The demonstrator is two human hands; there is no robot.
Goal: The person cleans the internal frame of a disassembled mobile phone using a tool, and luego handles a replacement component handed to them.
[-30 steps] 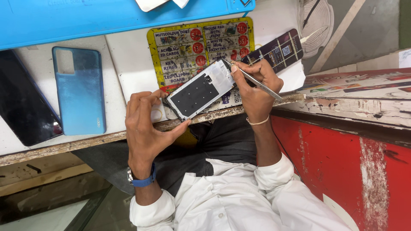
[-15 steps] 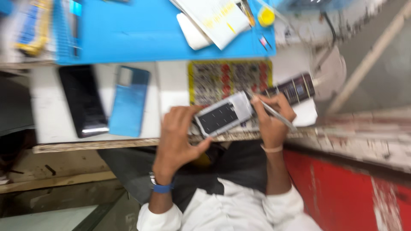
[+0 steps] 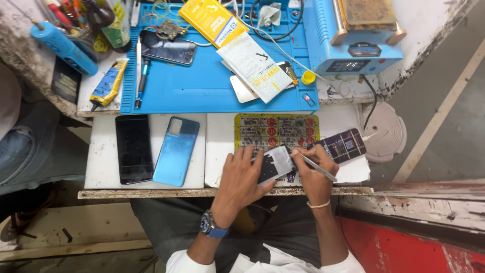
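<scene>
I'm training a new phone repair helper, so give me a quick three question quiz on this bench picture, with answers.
1. True or false: the left hand steadies the opened phone.
2. What does the right hand hold? A) a thin metal tool B) a glue tube C) a cable
3. Which lies nearer the opened phone: the blue back cover or the black phone?

Key: 1 true. 2 A, the thin metal tool. 3 the blue back cover.

Opened phone and metal tool over the yellow card

The opened phone (image 3: 273, 166), pale frame with dark centre, lies tilted toward two o'clock; the slim silver tool (image 3: 318, 168) touches its three o'clock edge.
</scene>
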